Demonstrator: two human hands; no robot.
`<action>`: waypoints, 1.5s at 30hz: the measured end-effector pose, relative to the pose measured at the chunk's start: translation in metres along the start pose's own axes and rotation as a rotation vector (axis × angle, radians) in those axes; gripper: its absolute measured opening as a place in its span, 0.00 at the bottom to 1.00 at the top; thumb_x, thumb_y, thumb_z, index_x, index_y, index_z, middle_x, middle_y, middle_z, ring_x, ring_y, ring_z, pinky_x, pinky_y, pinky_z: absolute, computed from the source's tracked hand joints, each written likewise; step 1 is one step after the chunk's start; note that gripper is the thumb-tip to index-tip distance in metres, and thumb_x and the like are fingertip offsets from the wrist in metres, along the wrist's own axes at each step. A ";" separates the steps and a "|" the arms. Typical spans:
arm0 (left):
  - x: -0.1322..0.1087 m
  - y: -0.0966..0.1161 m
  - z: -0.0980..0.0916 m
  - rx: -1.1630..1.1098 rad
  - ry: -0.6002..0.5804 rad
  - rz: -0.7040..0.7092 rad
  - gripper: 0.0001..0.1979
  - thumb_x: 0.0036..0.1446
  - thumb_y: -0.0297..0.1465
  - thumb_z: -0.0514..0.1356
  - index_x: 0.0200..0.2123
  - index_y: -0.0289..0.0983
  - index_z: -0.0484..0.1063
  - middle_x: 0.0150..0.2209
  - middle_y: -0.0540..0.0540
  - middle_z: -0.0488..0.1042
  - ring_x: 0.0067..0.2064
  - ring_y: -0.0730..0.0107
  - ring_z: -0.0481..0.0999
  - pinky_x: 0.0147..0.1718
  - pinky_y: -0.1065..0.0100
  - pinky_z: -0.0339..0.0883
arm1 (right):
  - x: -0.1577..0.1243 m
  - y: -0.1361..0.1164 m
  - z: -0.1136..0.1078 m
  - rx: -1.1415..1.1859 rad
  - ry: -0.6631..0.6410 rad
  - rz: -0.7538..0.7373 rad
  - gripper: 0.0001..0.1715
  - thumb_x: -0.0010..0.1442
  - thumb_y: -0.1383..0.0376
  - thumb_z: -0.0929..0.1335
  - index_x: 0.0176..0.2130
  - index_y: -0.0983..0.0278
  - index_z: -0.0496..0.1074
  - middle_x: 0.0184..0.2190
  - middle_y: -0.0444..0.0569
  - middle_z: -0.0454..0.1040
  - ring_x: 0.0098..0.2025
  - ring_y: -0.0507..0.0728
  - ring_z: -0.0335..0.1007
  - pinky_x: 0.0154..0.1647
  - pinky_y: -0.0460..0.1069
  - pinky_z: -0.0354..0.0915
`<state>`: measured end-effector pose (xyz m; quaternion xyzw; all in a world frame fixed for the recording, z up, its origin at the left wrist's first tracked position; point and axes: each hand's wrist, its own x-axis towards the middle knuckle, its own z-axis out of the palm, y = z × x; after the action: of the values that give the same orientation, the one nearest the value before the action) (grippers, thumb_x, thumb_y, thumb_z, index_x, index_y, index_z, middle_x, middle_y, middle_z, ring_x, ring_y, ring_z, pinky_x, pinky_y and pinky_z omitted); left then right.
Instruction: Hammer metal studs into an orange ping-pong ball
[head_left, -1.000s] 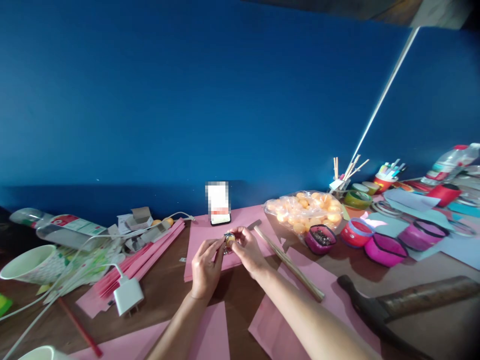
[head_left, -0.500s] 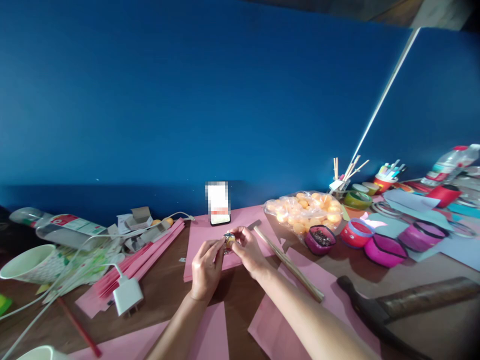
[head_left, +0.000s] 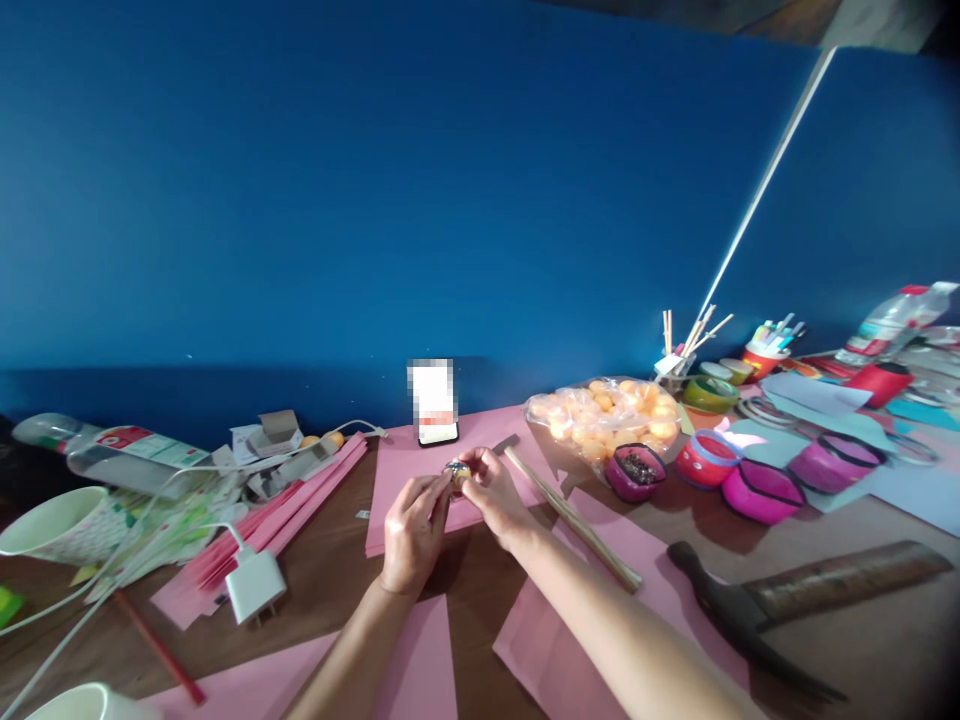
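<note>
Over a stack of pink paper [head_left: 390,505], my left hand [head_left: 413,527] and my right hand [head_left: 500,503] meet fingertip to fingertip. Both are closed on a small shiny object [head_left: 458,471], partly yellow and partly dark. Fingers cover much of it, so its exact kind does not show. Just beyond stands a phone [head_left: 438,434] with a blurred-out screen. To the right of my right hand lies a bundle of thin wooden sticks [head_left: 574,520], with a flat grey blade [head_left: 504,446] near its far end.
On the right are a bag of orange balls [head_left: 607,415], a purple bowl of small dark bits [head_left: 636,472], a magenta bowl [head_left: 763,492] and a hammer [head_left: 832,585]. Leftward lie a white charger [head_left: 255,585], pink paper strips [head_left: 300,515], a plastic bottle [head_left: 131,460] and a red stick [head_left: 159,645].
The view has shifted slightly, so things on the right sit a little further left and higher. Both hands keep their hold on the small object, with hardly any finger movement.
</note>
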<state>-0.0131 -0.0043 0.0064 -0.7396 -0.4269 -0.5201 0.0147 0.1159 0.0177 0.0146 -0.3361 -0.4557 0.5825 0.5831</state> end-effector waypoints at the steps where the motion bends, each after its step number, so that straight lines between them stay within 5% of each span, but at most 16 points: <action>1: 0.000 0.000 0.000 -0.005 -0.006 -0.005 0.13 0.54 0.24 0.55 0.43 0.38 0.71 0.36 0.44 0.73 0.38 0.69 0.73 0.39 0.68 0.68 | 0.000 0.000 0.000 0.010 0.000 0.005 0.15 0.44 0.69 0.68 0.35 0.62 0.64 0.32 0.45 0.69 0.33 0.52 0.67 0.32 0.47 0.68; 15: 0.001 -0.001 -0.001 -0.011 0.005 -0.123 0.12 0.55 0.27 0.54 0.42 0.38 0.72 0.36 0.44 0.73 0.37 0.68 0.73 0.39 0.66 0.68 | 0.001 0.000 -0.002 -0.001 -0.043 0.032 0.18 0.46 0.69 0.68 0.40 0.63 0.68 0.34 0.46 0.71 0.35 0.53 0.68 0.35 0.48 0.68; 38: 0.001 0.005 0.000 -0.043 -0.011 -0.074 0.11 0.56 0.29 0.54 0.42 0.38 0.72 0.37 0.43 0.73 0.38 0.68 0.73 0.39 0.66 0.69 | 0.000 -0.004 -0.002 0.044 -0.067 0.049 0.13 0.47 0.65 0.69 0.35 0.62 0.66 0.30 0.43 0.70 0.29 0.51 0.67 0.33 0.48 0.67; 45: 0.003 0.006 0.003 -0.116 0.054 -0.294 0.11 0.55 0.31 0.55 0.42 0.37 0.71 0.36 0.44 0.73 0.37 0.68 0.73 0.36 0.66 0.70 | 0.000 -0.004 0.000 0.181 -0.060 0.086 0.12 0.49 0.66 0.69 0.36 0.62 0.66 0.33 0.44 0.71 0.32 0.51 0.69 0.35 0.50 0.68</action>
<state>-0.0062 -0.0049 0.0097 -0.6546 -0.4992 -0.5601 -0.0927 0.1177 0.0175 0.0183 -0.2837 -0.4035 0.6556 0.5718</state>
